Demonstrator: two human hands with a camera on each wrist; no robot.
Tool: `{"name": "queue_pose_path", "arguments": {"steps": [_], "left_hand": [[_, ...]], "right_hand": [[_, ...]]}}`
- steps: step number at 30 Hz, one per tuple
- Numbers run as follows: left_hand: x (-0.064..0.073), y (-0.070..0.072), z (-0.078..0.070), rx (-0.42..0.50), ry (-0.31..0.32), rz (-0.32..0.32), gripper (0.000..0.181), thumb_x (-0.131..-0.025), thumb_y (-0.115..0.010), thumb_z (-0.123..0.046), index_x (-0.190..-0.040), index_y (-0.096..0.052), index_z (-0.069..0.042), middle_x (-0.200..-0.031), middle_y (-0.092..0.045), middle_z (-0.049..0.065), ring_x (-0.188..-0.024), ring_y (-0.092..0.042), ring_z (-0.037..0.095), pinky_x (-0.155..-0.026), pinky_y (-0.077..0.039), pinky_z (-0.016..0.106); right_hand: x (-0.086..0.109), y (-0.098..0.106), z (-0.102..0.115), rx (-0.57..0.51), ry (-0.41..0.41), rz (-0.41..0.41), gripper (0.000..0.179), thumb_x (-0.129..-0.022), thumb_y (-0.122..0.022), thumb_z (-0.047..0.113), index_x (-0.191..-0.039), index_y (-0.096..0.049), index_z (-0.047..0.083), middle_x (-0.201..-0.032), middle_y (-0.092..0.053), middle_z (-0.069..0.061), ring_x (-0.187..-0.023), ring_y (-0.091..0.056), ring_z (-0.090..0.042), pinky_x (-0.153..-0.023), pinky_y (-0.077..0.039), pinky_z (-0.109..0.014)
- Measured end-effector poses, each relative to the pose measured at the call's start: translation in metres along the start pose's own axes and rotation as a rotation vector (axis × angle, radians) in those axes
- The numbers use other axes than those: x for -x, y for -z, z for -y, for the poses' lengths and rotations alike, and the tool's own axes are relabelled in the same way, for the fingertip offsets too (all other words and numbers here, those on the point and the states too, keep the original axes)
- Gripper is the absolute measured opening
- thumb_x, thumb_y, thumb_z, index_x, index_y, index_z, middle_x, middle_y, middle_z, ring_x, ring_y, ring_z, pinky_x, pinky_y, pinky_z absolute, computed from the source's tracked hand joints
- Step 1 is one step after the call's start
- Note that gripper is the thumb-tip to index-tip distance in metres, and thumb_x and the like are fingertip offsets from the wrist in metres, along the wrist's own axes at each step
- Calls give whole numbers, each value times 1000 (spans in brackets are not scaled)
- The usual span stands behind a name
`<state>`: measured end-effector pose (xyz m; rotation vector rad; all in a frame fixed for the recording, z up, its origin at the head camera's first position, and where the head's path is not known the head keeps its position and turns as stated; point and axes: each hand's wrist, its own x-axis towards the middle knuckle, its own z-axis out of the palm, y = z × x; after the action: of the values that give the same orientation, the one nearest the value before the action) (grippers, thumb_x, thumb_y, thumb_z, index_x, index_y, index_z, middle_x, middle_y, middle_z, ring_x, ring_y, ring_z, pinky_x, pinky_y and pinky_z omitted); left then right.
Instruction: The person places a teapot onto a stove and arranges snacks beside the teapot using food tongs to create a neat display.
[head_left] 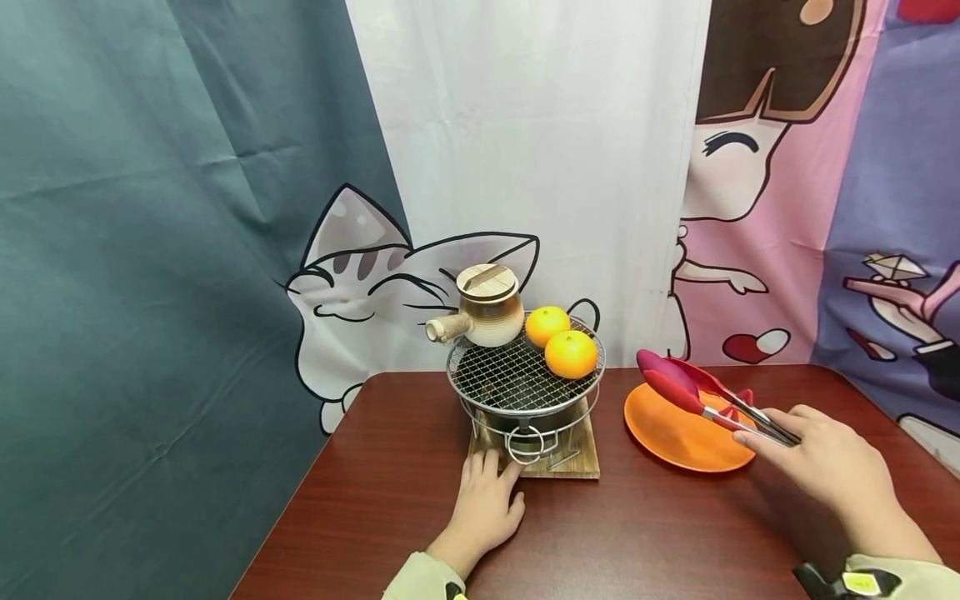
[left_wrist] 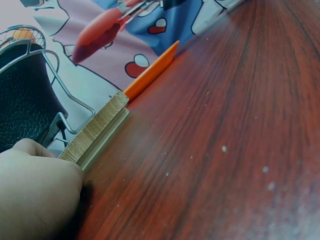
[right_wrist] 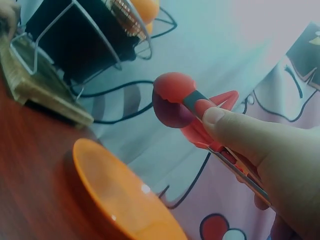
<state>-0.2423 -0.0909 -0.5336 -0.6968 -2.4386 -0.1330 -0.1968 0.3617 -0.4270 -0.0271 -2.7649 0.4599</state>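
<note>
My right hand (head_left: 840, 467) holds red-tipped metal tongs (head_left: 738, 412) above an orange plate (head_left: 686, 429). Between the tong heads is a smooth purple rounded piece (head_left: 667, 373), which looks like a sweet potato; the red heads partly cover it. My left hand (head_left: 483, 508) rests its fingers on the front left of a wooden board (head_left: 581, 450), thumb apart. On that board stands a round grill stove with a wire mesh (head_left: 498, 383) on top. A clay pot (head_left: 491, 321) with a wooden lid and side handle sits at the mesh's back left, two oranges (head_left: 572, 354) at its right.
The dark red wooden table (head_left: 600, 542) carries everything. A printed cartoon curtain (head_left: 600, 167) hangs right behind its back edge. At the stove's front hangs a metal ring (head_left: 525, 457); wire supports surround its dark bowl (left_wrist: 27, 95).
</note>
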Motion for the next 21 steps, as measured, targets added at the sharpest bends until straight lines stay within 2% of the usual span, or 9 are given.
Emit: {"name": "queue_pose_path", "arguments": {"steps": [7, 16, 21], "left_hand": [[0, 1, 0, -3, 0, -9, 48, -79, -72, -33, -125, -63, -25, -113, -50, 9, -110, -47, 32, -100, -39, 53], [0, 1, 1, -2, -1, -6, 48, -78, -72, -32, -125, -63, -25, -114, -50, 9, -111, -46, 32, -100, -39, 54], [0, 0, 1, 3, -1, -4, 49, -78, -73, -32, -126, -63, -25, -114, -51, 10, -111, -46, 32, -100, -39, 53]], "right_hand": [[-2, 6, 14, -20, 10, -59, 77, -82, -65, 71, -126, -68, 8, -99, -63, -6, -82, -61, -38, -55, -43, -49], [-5, 12, 29, -23, 0, -55, 81, -84, -64, 71, -131, -66, 5, -101, -61, -8, -84, -58, -34, -58, -44, -47], [-5, 14, 29, -18, -13, -42, 81, -84, -63, 71, -131, -65, 6, -101, -61, -9, -84, -58, -34, -58, -44, -47]]}}
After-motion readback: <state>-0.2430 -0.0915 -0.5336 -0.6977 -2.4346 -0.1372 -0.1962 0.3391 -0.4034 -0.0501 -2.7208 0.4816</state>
